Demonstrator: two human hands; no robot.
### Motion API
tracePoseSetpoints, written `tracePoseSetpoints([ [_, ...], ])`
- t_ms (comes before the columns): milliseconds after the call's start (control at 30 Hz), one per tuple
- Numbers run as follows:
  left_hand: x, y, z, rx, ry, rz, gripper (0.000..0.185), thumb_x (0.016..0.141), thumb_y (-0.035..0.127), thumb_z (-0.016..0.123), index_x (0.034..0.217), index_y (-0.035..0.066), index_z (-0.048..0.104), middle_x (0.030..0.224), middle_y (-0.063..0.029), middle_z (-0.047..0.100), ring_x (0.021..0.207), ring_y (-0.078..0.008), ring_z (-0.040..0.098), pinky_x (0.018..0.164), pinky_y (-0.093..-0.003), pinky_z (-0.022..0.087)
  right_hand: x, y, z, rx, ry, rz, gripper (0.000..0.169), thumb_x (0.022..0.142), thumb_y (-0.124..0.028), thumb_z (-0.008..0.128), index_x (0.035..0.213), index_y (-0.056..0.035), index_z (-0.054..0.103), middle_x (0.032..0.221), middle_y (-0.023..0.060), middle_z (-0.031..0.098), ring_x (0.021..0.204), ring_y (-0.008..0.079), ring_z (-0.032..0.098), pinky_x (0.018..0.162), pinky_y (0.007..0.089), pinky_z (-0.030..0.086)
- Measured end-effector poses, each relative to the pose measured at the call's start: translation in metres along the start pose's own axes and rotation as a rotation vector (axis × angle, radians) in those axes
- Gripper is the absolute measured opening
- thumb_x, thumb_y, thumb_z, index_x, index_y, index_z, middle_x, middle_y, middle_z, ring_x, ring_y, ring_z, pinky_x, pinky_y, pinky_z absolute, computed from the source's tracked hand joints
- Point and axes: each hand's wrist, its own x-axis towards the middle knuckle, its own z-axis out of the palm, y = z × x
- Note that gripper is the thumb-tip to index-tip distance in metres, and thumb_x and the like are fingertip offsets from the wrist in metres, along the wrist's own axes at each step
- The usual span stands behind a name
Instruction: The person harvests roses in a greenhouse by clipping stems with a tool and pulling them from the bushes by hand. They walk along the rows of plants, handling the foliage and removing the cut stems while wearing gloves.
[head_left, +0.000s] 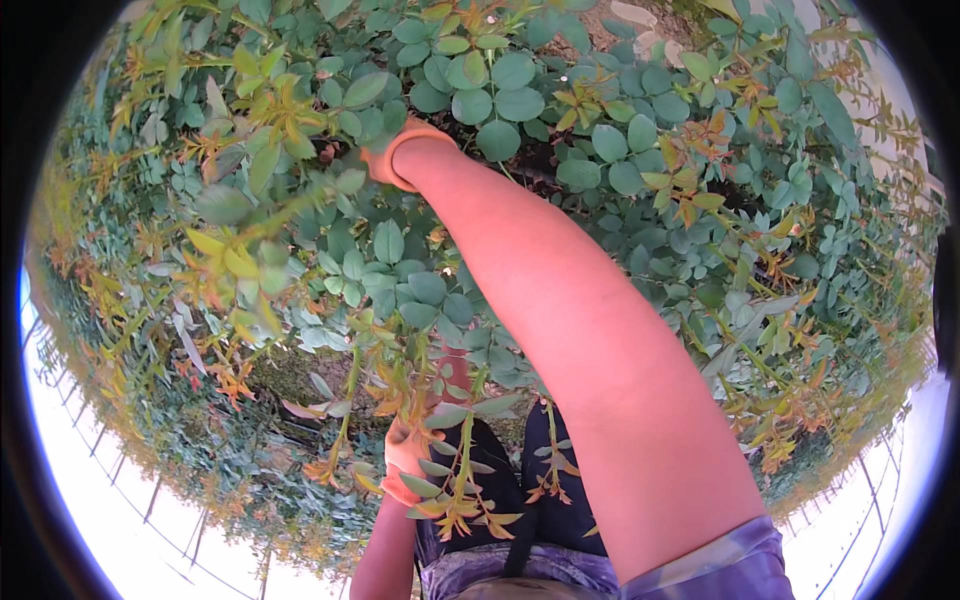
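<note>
My right arm reaches forward across leafy rose bushes. On my right hand is an orange glove; its cuff shows, while the fingers are hidden under green leaves. Lower down, close to my dark trousers, my left hand wears an orange glove too. Its fingers are curled near a bundle of leafy rose stems hanging with reddish tips toward me. Leaves partly cover that hand, and whether it grips a stem cannot be seen clearly.
Dense rose bushes with reddish young shoots spread to both sides and in front. Bare soil shows at the top, and more ground shows between plants left of my legs. Thin stems cross the space around both arms.
</note>
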Motion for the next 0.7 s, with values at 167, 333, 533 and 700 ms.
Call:
tracePoseSetpoints([
  [167,0.007,0.005,-0.006,-0.153,-0.119,-0.094,0.041,0.096,0.019,0.071,0.13,-0.001,0.056,0.113,-0.0161,0.071,0.092,-0.0261,0.074,0.062,-0.0273,0.061,-0.008,0.018,-0.006,0.224,-0.2,0.326,0.026,0.086,-0.027,0.067,0.103,-0.0078,0.072,0.11,0.0116,0.072,0.094,0.0284,0.071,0.078,0.0453,0.057],
  [333,0.022,-0.029,-0.034,-0.06,-0.181,-0.018,0.051,0.092,0.019,0.074,0.136,0.002,0.052,0.126,-0.0138,0.066,0.106,-0.0247,0.069,0.073,-0.0369,0.062,0.012,0.051,0.018,0.093,-0.087,0.464,0.044,0.082,-0.033,0.074,0.117,-0.0069,0.065,0.119,0.0134,0.069,0.101,0.0311,0.069,0.085,0.0466,0.057],
  [533,0.032,-0.062,-0.057,0.017,-0.191,0.037,0.052,0.09,0.016,0.075,0.134,-0.003,0.055,0.124,-0.0122,0.068,0.107,-0.0226,0.068,0.093,-0.0332,0.056,-0.017,0.077,0.055,0.002,-0.019,0.472,0.071,0.077,-0.039,0.082,0.134,-0.0058,0.057,0.131,0.0155,0.064,0.109,0.0343,0.067,0.093,0.0483,0.056],
  [700,0.024,-0.045,-0.057,-0.169,-0.252,-0.2,0.05,0.092,0.02,0.072,0.133,-0.003,0.055,0.123,-0.017,0.068,0.113,-0.0307,0.068,0.09,-0.0382,0.06,-0.049,0.016,-0.001,0.026,-0.117,0.126,0.055,0.081,-0.053,0.071,0.105,-0.0031,0.07,0.11,0.0169,0.072,0.099,0.0323,0.071,0.09,0.0435,0.056],
])
